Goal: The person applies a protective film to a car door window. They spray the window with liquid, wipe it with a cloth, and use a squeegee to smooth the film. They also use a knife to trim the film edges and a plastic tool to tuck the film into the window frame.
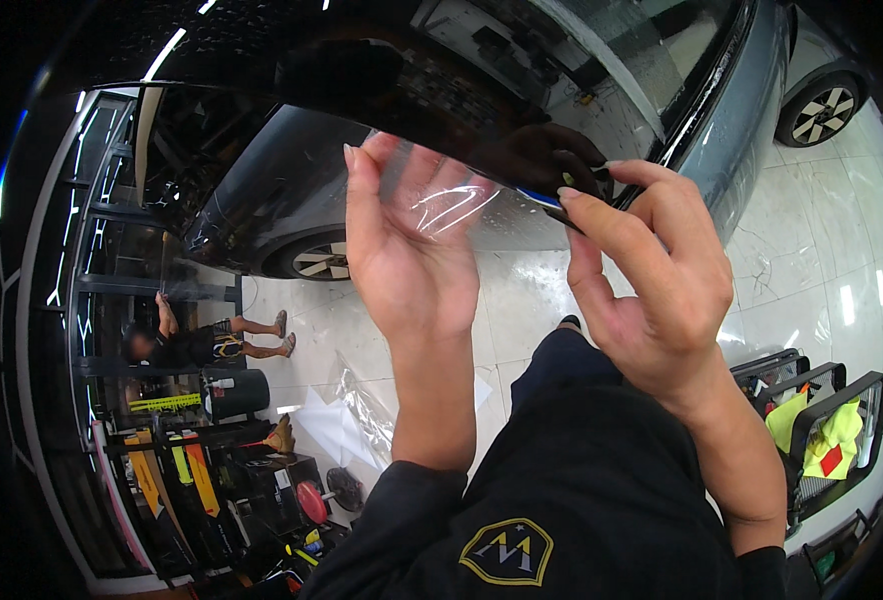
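Note:
Clear film (452, 205) hangs below the lower edge of a glossy black car panel (362, 75), catching bright reflections. My left hand (412, 270) is turned palm up, thumb and fingers closed on the film's left part; its fingertips show through the film. My right hand (657, 270) pinches a thin, flat black tool with a blue edge (552, 206) against the panel's edge, right of the film. Its exact kind is partly hidden by the fingers. Behind them stands the grey car's wet side (552, 235).
A wheel (322, 262) shows beyond my left hand, and another car's wheel (824, 115) at upper right. Black mesh baskets (827, 430) with yellow cloths stand lower right. At left are a person (212, 340), a black bucket (237, 393), a tool rack (172, 480) and discarded film (347, 410) on the floor.

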Motion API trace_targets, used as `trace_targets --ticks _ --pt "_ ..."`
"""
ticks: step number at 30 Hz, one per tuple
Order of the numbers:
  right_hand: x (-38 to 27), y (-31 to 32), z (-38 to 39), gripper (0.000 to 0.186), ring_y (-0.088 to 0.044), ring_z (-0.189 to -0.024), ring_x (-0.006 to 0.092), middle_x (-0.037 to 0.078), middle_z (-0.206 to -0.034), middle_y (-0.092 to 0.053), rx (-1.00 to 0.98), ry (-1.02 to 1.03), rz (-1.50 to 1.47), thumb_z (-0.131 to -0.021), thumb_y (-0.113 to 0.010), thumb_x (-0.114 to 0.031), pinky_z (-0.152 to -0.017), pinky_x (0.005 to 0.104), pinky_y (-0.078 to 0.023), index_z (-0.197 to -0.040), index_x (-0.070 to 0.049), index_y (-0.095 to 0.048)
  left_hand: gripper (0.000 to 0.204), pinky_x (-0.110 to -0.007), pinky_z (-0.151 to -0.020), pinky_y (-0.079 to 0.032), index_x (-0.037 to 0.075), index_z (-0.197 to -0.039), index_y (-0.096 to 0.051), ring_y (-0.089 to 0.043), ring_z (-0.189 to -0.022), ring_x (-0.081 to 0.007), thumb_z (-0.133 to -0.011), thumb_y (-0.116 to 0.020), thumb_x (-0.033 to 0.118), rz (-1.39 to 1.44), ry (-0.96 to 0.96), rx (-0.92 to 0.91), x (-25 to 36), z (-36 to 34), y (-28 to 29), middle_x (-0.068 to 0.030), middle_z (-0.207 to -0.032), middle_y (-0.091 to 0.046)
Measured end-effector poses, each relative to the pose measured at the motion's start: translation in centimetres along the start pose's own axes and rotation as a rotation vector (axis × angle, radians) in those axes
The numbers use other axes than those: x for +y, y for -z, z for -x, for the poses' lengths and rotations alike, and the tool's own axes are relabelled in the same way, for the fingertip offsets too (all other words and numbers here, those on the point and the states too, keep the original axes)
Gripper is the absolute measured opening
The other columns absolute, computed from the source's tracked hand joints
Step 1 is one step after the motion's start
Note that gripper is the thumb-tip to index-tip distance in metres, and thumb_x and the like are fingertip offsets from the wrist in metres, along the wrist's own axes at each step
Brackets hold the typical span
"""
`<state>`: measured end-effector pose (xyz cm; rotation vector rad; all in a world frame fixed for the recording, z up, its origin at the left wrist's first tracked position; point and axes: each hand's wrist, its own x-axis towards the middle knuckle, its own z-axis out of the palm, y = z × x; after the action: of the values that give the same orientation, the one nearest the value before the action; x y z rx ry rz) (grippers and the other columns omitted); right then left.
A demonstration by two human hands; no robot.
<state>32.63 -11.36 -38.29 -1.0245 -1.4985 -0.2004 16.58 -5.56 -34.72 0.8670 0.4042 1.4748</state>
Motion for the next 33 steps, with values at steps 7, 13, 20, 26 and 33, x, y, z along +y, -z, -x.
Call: trace_targets --ticks 7,13,20,26,33 --pt "0.8 0.4 0.8 0.037 -0.06 -0.072 0.0269 0.007 -0.068 -0.046 -0.023 -0.001 0.069 -0.058 -0.074 0.003 -0.071 0.036 -0.056 -0.095 -0.004 -0.073 0.027 -0.047 -0.099 -0.047 0.014 -0.108 -0.06 -0.061 -0.114 -0.0303 -0.106 -0.046 0.036 -0.059 0.008 0.098 -0.5 -0.4 0.6 -0.0142 -0.115 -0.066" --pt "0.8 0.8 0.9 0.036 -0.06 -0.073 0.0272 0.007 -0.069 -0.047 -0.034 -0.015 0.06 -0.059 -0.075 0.003 -0.068 0.0352 -0.054 -0.095 -0.004 -0.073 0.027 -0.051 -0.104 -0.043 0.014 -0.106 -0.061 -0.06 -0.117 -0.0324 -0.105 -0.048 0.037 -0.138 -0.023 0.222 -0.8 -0.2 0.1 -0.0136 -0.116 -0.066" --pt "0.7 0.8 1.0 0.036 -0.06 -0.073 0.0269 0.007 -0.069 -0.047 -0.043 -0.026 0.05 -0.06 -0.076 0.002 -0.068 0.0349 -0.054 -0.095 -0.004 -0.073 0.027 -0.05 -0.103 -0.044 0.012 -0.107 -0.061 -0.061 -0.115 -0.0316 -0.105 -0.049 0.036 -0.138 -0.026 0.211 -0.7 -0.2 0.3 -0.0128 -0.113 -0.066" --pt "0.7 0.9 1.5 0.036 -0.059 -0.072 0.0267 0.007 -0.069 -0.047 -0.046 -0.046 0.058 -0.059 -0.076 0.002 -0.069 0.0353 -0.054 -0.095 -0.004 -0.073 0.028 -0.049 -0.099 -0.048 0.011 -0.107 -0.062 -0.064 -0.11 -0.0299 -0.104 -0.05 0.036 -0.092 -0.009 0.197 -0.7 -0.2 1.2 -0.0126 -0.109 -0.068" --pt "1.0 0.9 2.2 0.036 -0.059 -0.07 0.0264 0.007 -0.068 -0.046 -0.044 -0.039 0.084 -0.059 -0.075 0.003 -0.069 0.0355 -0.054 -0.094 -0.004 -0.073 0.028 -0.048 -0.094 -0.053 0.008 -0.104 -0.063 -0.069 -0.099 -0.0269 -0.105 -0.049 0.032 -0.019 -0.003 0.221 -0.6 -0.3 1.8 -0.0129 -0.098 -0.072"
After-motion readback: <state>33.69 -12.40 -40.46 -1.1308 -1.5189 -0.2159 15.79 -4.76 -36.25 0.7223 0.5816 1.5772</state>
